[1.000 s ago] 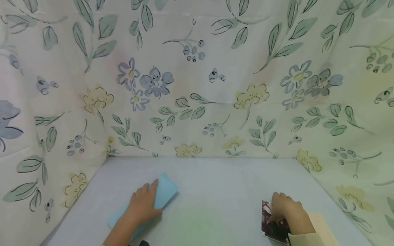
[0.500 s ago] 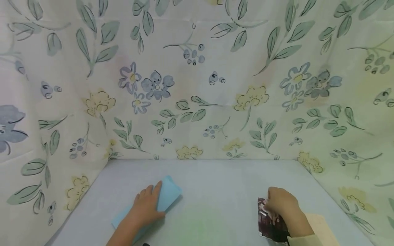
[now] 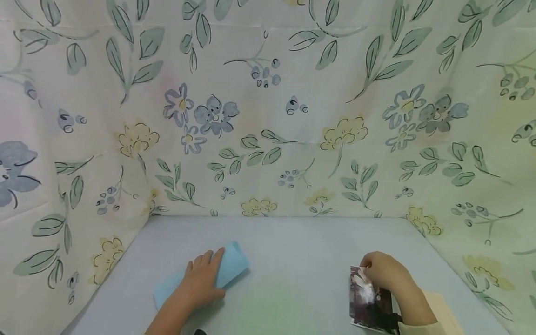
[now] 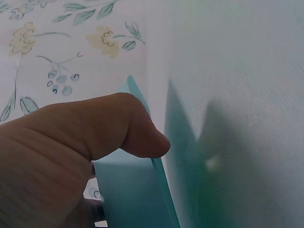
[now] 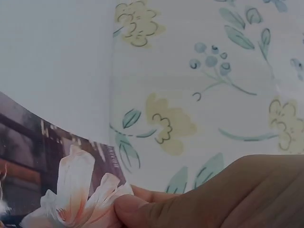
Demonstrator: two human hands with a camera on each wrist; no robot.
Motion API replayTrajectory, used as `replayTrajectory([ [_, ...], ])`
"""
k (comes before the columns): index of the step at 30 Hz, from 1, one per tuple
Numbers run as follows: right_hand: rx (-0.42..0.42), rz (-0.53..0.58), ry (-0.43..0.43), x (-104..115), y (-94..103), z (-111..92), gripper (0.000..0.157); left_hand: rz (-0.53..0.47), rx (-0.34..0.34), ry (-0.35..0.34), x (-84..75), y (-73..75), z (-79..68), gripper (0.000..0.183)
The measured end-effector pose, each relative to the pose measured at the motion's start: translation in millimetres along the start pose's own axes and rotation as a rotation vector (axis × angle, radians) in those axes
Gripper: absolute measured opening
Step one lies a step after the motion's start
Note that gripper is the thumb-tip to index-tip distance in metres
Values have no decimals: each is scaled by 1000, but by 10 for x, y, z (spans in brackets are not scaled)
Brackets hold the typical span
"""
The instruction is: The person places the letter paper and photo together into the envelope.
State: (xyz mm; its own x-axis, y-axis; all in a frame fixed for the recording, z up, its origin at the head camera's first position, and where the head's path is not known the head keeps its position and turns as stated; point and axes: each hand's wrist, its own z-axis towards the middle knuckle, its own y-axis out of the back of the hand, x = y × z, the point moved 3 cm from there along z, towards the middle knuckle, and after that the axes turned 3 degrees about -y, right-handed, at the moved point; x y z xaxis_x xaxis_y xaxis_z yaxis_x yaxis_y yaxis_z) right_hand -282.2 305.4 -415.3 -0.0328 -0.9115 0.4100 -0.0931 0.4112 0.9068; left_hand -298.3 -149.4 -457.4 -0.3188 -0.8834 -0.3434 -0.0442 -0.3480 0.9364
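My left hand (image 3: pixel 199 282) holds a light blue paper envelope (image 3: pixel 231 264) by its long side, tilted up off the white table. In the left wrist view the thumb (image 4: pixel 137 126) presses near the edge of the envelope (image 4: pixel 128 185), with other fingers partly hidden behind. At the right, my right hand (image 3: pixel 391 274) pinches the top corner of a glossy postcard (image 3: pixel 364 298). A pale flower on a dark ground shows on the postcard (image 5: pixel 76 185) in the right wrist view, where thumb and finger grip its corner and the card bows slightly.
A cream sheet (image 3: pixel 441 309) lies under the right forearm. Floral cloth (image 3: pixel 268 139) hangs behind and along both sides of the white table (image 3: pixel 293 242). A small dark object (image 3: pixel 200 332) pokes in at the bottom edge.
My right hand has raised the postcard's top edge and moved slightly left, showing more of the picture. The left hand has tilted the blue envelope further upright and shifted a little right.
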Motion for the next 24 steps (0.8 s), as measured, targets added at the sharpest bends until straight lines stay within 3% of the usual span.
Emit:
replayTrajectory([
  [8,-98,138,3,111,130,-53,14,15,21,-11,-13,-57,22,108],
  [14,-139,210,31,197,190,-90,18,18,46,-27,-118,-82,18,108],
  [19,-139,275,44,223,193,-124,25,4,70,-46,-179,-104,17,107],
  [24,-118,328,59,247,199,-146,43,13,66,-59,-193,-135,15,105],
])
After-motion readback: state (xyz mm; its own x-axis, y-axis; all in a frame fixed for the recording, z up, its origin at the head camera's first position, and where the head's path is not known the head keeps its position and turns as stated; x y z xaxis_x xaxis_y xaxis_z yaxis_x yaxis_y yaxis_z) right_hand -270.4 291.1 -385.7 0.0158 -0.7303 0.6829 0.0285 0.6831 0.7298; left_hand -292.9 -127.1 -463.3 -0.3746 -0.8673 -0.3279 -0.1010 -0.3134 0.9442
